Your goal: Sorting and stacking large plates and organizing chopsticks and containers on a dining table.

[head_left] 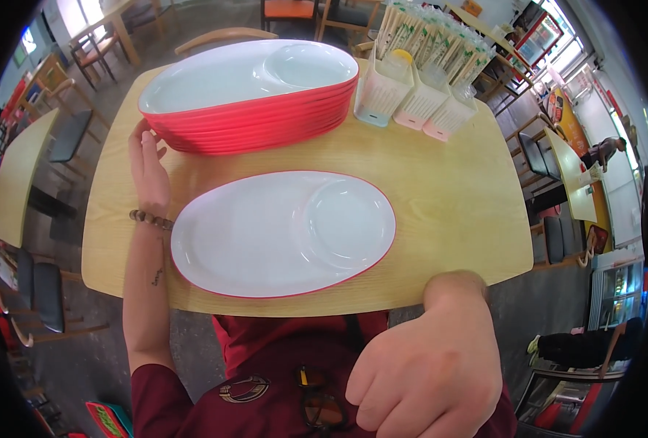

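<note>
A tall stack of oval plates point(247, 130), red outside and white inside, stands at the far left of the table. My left hand point(148, 164) rests against the left end of this stack, its fingers stretched up along the side and grasping nothing. In front of the stack lies a single oval plate point(240, 233), white with a thin red rim and a round section at its right. My right hand point(433, 372) is a closed fist raised in front of my chest, apart from the plates. Nothing shows in it, though its palm side faces away.
Plastic holders point(384, 95) with wrapped chopsticks point(433, 44) stand at the table's back right. A wooden chair point(225, 36) is pushed up behind the table point(455, 212). Other tables and chairs line both sides, and a person point(605, 152) is at the far right.
</note>
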`<state>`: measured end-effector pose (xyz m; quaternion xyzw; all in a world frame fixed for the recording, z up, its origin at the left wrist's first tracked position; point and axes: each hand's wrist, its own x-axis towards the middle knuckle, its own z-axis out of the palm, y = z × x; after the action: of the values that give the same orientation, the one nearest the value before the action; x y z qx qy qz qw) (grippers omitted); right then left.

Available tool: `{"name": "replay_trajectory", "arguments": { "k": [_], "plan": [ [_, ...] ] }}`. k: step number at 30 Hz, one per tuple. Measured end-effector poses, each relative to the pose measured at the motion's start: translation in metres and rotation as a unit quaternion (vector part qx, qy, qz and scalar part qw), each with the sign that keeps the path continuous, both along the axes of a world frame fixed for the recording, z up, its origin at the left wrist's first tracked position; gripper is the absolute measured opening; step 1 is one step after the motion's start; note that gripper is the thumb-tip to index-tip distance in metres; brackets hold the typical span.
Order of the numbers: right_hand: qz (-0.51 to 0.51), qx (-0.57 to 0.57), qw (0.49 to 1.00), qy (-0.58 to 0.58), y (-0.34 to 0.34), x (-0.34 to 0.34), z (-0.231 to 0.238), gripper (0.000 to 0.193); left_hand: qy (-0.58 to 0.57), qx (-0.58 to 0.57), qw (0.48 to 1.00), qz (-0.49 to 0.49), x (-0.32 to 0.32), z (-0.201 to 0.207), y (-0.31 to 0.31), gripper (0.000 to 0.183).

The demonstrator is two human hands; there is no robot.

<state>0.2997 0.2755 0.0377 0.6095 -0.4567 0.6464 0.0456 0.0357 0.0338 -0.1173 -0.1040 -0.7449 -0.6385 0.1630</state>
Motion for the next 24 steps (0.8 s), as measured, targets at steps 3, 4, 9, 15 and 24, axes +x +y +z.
{"name": "replay_trajectory", "arguments": {
  "k": [3, 4, 9, 15, 24],
  "plan": [
    [-0.001, -0.011, 1.000, -0.014, -0.003, 0.001, -0.003, 0.033, -0.002, 0.005, 1.000, 0.001, 0.001, 0.000, 0.000, 0.052],
    [-0.006, -0.042, 0.999, -0.029, -0.004, 0.003, -0.005, 0.032, -0.006, 0.009, 1.000, 0.004, 0.001, 0.001, 0.001, 0.051],
    [0.055, 0.031, 0.993, -0.103, 0.008, 0.011, -0.001, 0.036, -0.001, 0.009, 1.000, 0.001, 0.002, 0.003, 0.002, 0.052],
    [0.033, -0.029, 0.997, -0.056, -0.006, 0.009, -0.007, 0.032, 0.002, 0.010, 1.000, -0.004, -0.001, 0.003, 0.004, 0.053],
    [-0.549, 0.098, 0.825, -0.094, 0.035, -0.027, -0.004, 0.021, 0.002, 0.027, 1.000, 0.005, -0.003, 0.002, 0.002, 0.053]
  ]
}}
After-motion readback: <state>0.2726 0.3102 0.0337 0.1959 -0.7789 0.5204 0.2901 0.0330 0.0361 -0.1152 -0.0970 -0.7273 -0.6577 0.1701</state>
